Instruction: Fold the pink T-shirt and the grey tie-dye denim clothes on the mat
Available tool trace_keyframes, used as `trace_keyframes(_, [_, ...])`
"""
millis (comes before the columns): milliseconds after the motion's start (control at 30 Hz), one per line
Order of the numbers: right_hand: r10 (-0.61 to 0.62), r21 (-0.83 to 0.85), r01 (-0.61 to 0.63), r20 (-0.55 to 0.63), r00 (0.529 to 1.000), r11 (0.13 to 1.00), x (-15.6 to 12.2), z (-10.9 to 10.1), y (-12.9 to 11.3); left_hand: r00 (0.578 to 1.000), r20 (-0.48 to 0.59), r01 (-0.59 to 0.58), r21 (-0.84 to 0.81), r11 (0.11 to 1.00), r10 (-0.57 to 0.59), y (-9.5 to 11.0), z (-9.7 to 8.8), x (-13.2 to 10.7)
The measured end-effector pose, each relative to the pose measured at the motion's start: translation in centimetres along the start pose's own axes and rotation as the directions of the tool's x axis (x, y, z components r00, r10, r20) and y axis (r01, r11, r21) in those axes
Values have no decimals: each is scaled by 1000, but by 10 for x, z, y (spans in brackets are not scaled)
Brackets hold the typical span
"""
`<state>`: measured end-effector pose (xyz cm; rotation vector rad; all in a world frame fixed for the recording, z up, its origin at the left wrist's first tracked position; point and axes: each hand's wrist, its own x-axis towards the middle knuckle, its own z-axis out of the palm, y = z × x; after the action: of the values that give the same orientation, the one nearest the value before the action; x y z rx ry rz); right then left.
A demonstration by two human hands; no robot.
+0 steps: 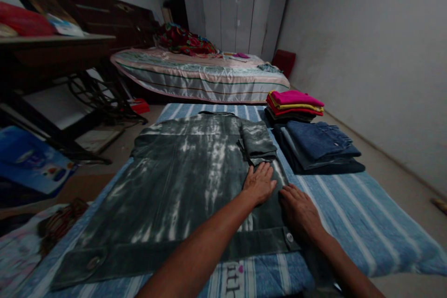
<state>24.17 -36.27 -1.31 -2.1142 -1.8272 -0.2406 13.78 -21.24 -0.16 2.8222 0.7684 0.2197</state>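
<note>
A dark grey-green denim jacket (pixel 157 172) with pale tie-dye streaks lies back up, spread over a blue striped bedspread (pixel 349 205). One sleeve (pixel 258 139) is folded in on its upper right part. My left hand (pixel 259 182) rests flat on the jacket just below that folded sleeve, fingers stretched forward. At the jacket's right side edge is my right hand (pixel 302 209), its fingers bent together over the cloth; the thumb is hidden. Metal buttons show on the waistband, one (pixel 289 237) near my right wrist and another (pixel 93 263) at the left.
Folded jeans (pixel 317 142) are stacked right of the jacket. Behind them stands a pile of folded clothes (pixel 295 102), pink on top. A treadle sewing table (pixel 56 51) and a blue bag (pixel 31 163) are at left. Beyond is another bed (pixel 202 84).
</note>
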Motion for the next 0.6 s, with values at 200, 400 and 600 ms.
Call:
trace_keyframes(200, [56, 109, -48, -72, 996, 993, -4, 11, 5, 993, 117, -2, -44, 999, 7, 4, -16, -7])
trace_keyframes(400, [81, 195, -59, -104, 991, 979, -6, 14, 7, 974, 174, -139, -64, 988, 148, 11, -21, -42])
trace_keyframes(600, [94, 244, -67, -101, 990, 967, -4, 11, 7, 980, 110, -164, -8, 986, 164, 12, -14, -51])
